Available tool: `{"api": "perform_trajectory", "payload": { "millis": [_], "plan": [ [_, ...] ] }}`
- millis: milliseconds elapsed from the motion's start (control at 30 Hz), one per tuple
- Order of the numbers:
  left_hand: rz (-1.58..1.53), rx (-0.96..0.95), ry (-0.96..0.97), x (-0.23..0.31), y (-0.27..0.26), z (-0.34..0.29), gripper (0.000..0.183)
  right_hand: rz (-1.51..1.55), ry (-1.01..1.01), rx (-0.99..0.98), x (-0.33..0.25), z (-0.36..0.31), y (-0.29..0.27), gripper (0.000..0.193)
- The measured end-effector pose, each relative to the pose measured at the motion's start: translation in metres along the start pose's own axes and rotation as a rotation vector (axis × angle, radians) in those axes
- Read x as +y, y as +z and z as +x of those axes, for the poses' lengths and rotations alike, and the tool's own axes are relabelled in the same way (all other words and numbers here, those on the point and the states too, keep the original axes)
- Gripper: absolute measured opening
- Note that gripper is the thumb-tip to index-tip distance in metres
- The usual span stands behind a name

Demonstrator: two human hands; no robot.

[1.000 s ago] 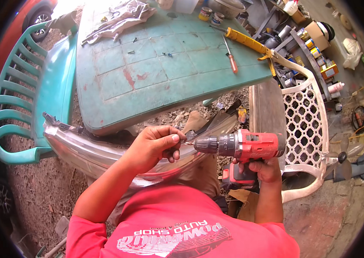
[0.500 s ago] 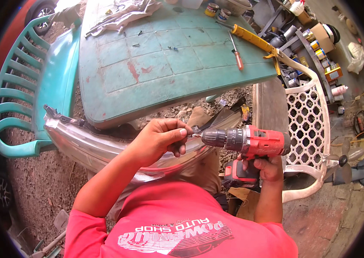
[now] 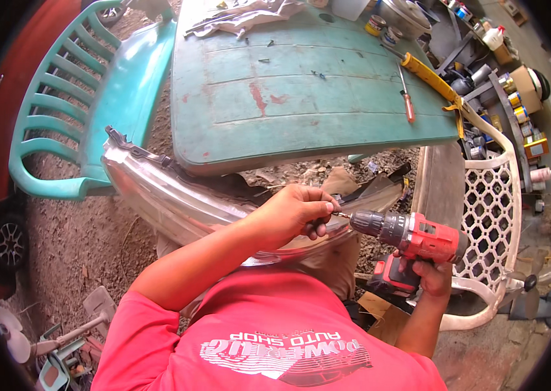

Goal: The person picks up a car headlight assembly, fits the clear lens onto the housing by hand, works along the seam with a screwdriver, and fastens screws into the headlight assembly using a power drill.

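My right hand [image 3: 433, 276] grips a red and black cordless drill [image 3: 433, 238] by its handle. The drill lies sideways, its chuck toward the left and a short bit [image 3: 344, 215] sticking out. At the bit's tip, my left hand [image 3: 298, 214] pinches a small dark screw-like piece between thumb and fingers; the fingers partly hide it. Beneath both hands a long, clear car headlight [image 3: 158, 190] rests across my lap. My left forearm covers part of its lens.
Ahead stands a green plastic table [image 3: 236, 140] with several screws, a screwdriver [image 3: 407, 98], a yellow caulking gun [image 3: 428, 77] and a cloth [image 3: 246, 18]. A green chair [image 3: 125, 85] is at left, a white lattice chair [image 3: 513, 215] at right. Shelves of cans [image 3: 516, 111] line the right.
The whole view has shifted, so the table and chairs sit farther right. The drill now slants more, its back end lower. Both hands keep their hold at the bit and handle.
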State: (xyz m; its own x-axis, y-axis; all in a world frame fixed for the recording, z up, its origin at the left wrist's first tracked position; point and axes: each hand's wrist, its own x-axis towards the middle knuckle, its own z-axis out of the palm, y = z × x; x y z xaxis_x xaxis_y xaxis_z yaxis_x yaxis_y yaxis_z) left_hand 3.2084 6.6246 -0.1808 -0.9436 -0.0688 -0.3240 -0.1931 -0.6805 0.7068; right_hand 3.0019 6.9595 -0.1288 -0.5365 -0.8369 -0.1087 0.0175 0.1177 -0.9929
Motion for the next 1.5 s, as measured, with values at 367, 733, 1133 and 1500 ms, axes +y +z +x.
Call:
{"api": "perform_trajectory", "payload": {
  "millis": [367, 733, 1133, 1500],
  "plan": [
    [-0.250, 0.103, -0.136, -0.006, 0.001, 0.000, 0.016, 0.100, -0.001, -0.038, 0.001, 0.008, 0.012, 0.059],
    [0.124, -0.067, 0.100, 0.019, -0.003, 0.010, 0.023, 0.112, -0.017, 0.011, -0.015, 0.016, 0.020, 0.059],
    [0.525, -0.012, 0.226, 0.039, 0.009, 0.035, 0.022, 0.035, -0.016, 0.071, -0.051, 0.030, 0.020, 0.058],
    [1.179, 0.118, 0.359, 0.007, -0.009, 0.046, 0.020, -0.053, 0.095, 0.062, -0.041, 0.034, 0.016, 0.059]
  ]
}}
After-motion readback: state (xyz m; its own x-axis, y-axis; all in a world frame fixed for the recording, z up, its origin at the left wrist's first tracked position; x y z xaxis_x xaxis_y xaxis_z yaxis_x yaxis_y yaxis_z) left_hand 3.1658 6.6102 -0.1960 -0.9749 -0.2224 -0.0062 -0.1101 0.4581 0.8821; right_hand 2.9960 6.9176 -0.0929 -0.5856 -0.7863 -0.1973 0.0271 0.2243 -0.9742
